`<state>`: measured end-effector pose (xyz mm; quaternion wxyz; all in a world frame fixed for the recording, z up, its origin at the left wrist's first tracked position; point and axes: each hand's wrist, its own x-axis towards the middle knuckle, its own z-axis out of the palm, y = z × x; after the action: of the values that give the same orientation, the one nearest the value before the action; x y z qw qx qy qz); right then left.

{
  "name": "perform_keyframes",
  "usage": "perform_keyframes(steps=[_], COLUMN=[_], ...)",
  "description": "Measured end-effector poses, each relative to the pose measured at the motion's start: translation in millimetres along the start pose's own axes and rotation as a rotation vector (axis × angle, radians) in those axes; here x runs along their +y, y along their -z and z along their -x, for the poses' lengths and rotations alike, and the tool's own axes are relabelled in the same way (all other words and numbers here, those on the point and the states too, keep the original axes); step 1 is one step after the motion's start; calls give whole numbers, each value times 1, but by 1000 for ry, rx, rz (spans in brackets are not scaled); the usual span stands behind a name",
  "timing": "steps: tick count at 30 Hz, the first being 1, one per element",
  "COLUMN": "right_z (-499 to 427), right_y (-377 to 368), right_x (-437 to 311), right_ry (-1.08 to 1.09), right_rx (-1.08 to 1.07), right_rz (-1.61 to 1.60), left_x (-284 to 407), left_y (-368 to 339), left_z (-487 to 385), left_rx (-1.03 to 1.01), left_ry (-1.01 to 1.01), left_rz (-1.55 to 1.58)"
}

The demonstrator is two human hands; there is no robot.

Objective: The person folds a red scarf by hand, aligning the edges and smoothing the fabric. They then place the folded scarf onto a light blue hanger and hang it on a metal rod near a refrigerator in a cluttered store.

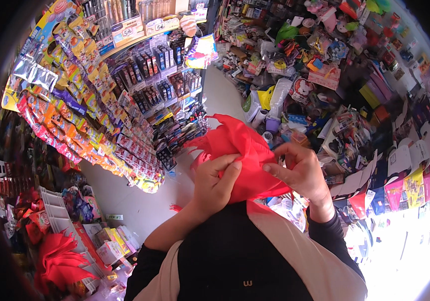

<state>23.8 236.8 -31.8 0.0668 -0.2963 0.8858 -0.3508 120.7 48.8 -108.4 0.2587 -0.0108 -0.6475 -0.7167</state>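
A bright red cloth (250, 150) with frayed edges hangs in folds in front of my chest. My left hand (217, 180) pinches it between thumb and forefinger near its middle. On its right side is my right hand (297, 169), fingers bent, thumb and forefinger at the cloth's edge; whether they grip it cannot be told. More red cloths (62, 259) lie in a loose heap at the lower left, over a white rack.
Strips of snack packets (87, 120) hang at the left, beside shelves of small boxed goods (154, 71). Piled mixed goods (282, 67) crowd the upper right. A white plastic rack (55, 210) stands lower left near several boxes (111, 244). Colourful pennant-like pouches (393, 192) hang at the right.
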Motion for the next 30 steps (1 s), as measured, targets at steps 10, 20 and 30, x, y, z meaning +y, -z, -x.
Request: perform_keyframes(steps=[10,20,30], right_z=[-34,-53,-68], right_y=[15,8,10], right_x=[-23,9,15], right_ry=[128,39,-14], right_rx=[-338,-114,-220], right_rz=[-109,-197,-502], left_x=[1,-4,-2], left_y=[-1,2,-13], left_z=[3,12,6], left_rx=[-350,-270,-100], left_ry=[-58,120,256], left_rz=[-117,12,124])
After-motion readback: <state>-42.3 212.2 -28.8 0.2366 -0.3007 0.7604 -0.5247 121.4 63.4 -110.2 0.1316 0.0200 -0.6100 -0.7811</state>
